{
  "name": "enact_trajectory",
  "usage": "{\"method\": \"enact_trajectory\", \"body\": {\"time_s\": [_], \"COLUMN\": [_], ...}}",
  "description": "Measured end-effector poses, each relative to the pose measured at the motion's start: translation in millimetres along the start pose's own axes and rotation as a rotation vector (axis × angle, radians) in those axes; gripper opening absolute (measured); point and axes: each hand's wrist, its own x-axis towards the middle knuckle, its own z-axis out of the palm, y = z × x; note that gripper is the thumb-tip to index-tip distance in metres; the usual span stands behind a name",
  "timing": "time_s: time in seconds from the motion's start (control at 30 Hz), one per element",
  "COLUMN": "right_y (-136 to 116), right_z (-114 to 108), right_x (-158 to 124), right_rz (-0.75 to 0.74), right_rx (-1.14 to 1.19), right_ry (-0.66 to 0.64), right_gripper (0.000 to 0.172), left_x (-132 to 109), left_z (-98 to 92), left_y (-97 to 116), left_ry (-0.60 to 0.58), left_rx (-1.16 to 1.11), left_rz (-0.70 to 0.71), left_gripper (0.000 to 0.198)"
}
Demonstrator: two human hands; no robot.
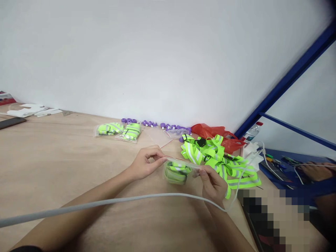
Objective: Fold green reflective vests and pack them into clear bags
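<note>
Between my two hands hangs a clear zip-lock bag (175,175) with a folded neon-green reflective strap inside. My left hand (148,162) pinches the top left corner of the bag between thumb and fingers. At the top right corner, my right hand (213,183) grips the other end of the zip edge, so the edge is stretched across. Just beyond my right hand lies a loose heap of neon-green reflective straps (217,154) with black buckles. Two filled bags of green straps (131,132) lie farther back on the left.
A row of small purple items (149,123) runs along the wall, near flat clear bags (177,133). A red plastic bag (210,131) and a water bottle (253,132) stand back right. A white cable (157,194) crosses in front of my forearms. Another person's hand (319,171) is at right.
</note>
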Motion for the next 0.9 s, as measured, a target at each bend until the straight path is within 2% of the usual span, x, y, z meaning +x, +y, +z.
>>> {"method": "enact_trajectory", "body": {"time_s": [0.13,0.37,0.67,0.9], "right_y": [3,0,0,-3], "right_z": [-1,1,5,5], "right_x": [1,4,1,2], "right_rz": [0.007,0.049,0.054,0.032], "right_rx": [0.071,-0.007,0.062,0.016], "right_ry": [0.054,0.05,0.06,0.075], "right_gripper": [0.021,0.029,0.017,0.016], "left_x": [1,-1,1,2], "left_z": [2.8,6.4,10.6,6.7], "left_y": [1,-6,-13,-12], "left_ry": [0.003,0.017,0.068,0.056], "left_rx": [-0.045,-0.044,-0.21,-0.097], "left_rz": [-0.027,-0.093,-0.177,-0.154], "left_gripper": [0.027,0.034,0.03,0.027]}}
